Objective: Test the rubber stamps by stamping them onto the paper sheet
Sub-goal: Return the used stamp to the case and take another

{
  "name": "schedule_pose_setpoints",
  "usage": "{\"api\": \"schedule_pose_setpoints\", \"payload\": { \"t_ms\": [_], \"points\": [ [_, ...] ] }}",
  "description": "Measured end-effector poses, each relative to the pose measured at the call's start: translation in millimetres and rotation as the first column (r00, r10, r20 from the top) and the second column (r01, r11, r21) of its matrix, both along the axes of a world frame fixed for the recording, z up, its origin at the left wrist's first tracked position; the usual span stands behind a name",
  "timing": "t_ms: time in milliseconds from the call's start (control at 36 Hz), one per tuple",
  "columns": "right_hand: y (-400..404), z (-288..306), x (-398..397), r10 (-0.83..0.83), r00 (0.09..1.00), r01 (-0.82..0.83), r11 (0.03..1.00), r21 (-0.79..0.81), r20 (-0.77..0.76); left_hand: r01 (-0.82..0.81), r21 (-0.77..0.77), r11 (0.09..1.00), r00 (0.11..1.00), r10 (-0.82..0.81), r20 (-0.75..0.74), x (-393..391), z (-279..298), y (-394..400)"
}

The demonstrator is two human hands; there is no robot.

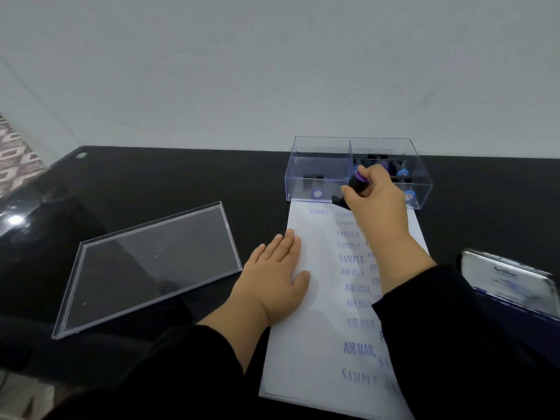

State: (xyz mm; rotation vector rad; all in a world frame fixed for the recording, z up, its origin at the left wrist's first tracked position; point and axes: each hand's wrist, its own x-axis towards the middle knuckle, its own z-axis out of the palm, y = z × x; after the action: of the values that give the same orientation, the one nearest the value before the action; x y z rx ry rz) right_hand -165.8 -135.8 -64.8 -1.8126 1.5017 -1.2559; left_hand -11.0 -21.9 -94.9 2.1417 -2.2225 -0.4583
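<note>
A white paper sheet (315,334) lies on the black table, printed with blue SAMPLE and AIR MAIL marks in columns. My left hand (275,280) rests flat on the sheet's left edge, fingers straight. My right hand (371,192) grips a black rubber stamp (354,181) with a purple top, its base down at the sheet's far end. Just behind stands a clear plastic box (321,160) with two compartments. Several more stamps (402,172) with blue caps lie in the right compartment, and one stamp (315,192) in the left.
The box's clear lid (151,262) lies flat on the table to the left of the paper. An open ink pad tin (509,277) sits at the right edge beside my right sleeve. A pale wall runs behind the black table (181,177).
</note>
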Motion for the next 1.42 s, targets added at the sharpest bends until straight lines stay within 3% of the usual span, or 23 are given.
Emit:
{"api": "schedule_pose_setpoints", "payload": {
  "t_ms": [1112, 1417],
  "points": [
    [15, 13, -2, 0.040, 0.997, -0.040, 0.999, 0.012, -0.063, -0.009, -0.008, 1.000, 1.000, 0.009, 0.002, -1, 0, 0],
    [63, 30, -33, -0.052, 0.997, 0.055, 0.997, 0.047, -0.063, -0.012, -0.002, 1.000, 1.000, 0.012, 0.018, 0, 2, 0]
  ]
}}
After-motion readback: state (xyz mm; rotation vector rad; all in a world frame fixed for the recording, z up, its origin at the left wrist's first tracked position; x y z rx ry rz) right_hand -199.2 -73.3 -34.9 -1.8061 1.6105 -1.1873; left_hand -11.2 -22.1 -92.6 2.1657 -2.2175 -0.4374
